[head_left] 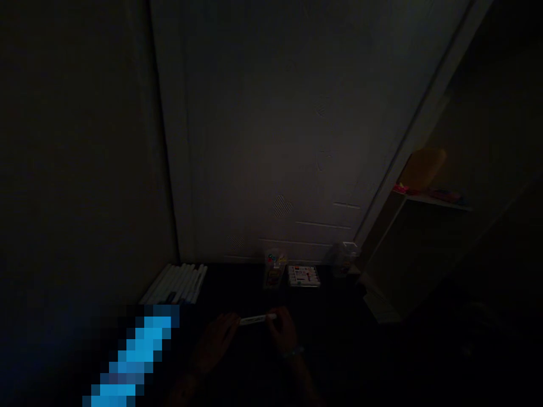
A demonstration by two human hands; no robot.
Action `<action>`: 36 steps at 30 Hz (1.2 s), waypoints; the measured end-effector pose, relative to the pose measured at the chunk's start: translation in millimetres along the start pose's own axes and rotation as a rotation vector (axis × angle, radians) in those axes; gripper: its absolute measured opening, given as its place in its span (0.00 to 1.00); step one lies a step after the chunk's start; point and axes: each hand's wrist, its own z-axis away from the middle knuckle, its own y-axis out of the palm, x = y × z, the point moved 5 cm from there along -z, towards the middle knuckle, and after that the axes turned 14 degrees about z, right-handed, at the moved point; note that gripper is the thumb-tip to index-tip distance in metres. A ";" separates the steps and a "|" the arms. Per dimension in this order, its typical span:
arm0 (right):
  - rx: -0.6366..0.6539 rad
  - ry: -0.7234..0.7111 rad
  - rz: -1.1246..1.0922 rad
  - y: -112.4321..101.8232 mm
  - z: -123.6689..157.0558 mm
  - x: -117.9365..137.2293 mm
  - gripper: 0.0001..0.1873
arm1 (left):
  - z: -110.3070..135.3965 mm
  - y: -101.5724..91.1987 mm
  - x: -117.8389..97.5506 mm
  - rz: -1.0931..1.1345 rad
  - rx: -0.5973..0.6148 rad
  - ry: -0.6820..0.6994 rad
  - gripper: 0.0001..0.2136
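The white marker (257, 319) lies level in the air just above the dark desk (339, 305), low in the middle of the view and held by both ends. The left hand (216, 339) has its grip closed on the left end. The right hand (282, 328) pinches the brighter right tip, with its fingertips together around it. The light is too dim to count fingers or tell whether a cap is seated.

Judging by this two-ended hold, it works best if the marker stays level. Any pull or twist should run straight along its length, with the pinch close to the ends so the barrel does not bend or slip.

Both hands sit close together, palms turned inward and knuckles up. The forearms come in from the bottom edge, and a band (292, 353) shows on the right wrist.

Farther back on the left, a row of white markers (178, 282) lies side by side. Beyond the hands are a small clear tub with coloured bits (275, 265) and, just beside it, a printed card (304, 276). A shelf (432, 200) on the right carries a yellow object (422, 169).
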 end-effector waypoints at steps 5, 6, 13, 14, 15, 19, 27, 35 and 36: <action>0.002 0.007 0.018 0.7 0.6 -0.2 0.07 | -0.6 0.9 1.8 0.000 0.022 -0.023 0.17; 0.001 0.007 0.018 1.1 0.8 -0.6 0.08 | -0.7 1.2 2.7 0.001 0.018 -0.021 0.17; 0.007 0.003 0.001 4.8 1.5 -3.2 0.08 | 0.8 6.2 16.7 -0.059 -0.012 -0.029 0.16; 0.004 0.000 -0.001 5.7 1.6 -3.9 0.08 | 1.2 7.6 18.5 -0.070 0.000 -0.026 0.17; 0.000 -0.004 -0.002 6.7 1.8 -4.5 0.08 | 1.4 8.7 20.1 -0.080 0.007 -0.026 0.17; 0.003 -0.001 0.011 10.4 2.8 -7.5 0.08 | 1.6 8.5 20.4 -0.108 -0.010 -0.041 0.17; 0.012 0.019 0.015 10.4 5.6 -10.7 0.12 | 0.7 0.5 4.2 -0.076 -0.018 -0.008 0.17; 0.020 -0.009 0.025 6.8 4.4 -5.5 0.08 | 1.6 3.4 12.1 -0.086 -0.010 -0.018 0.17; 0.018 -0.014 0.025 6.9 4.5 -5.2 0.08 | 1.7 4.1 13.4 -0.081 -0.008 -0.019 0.17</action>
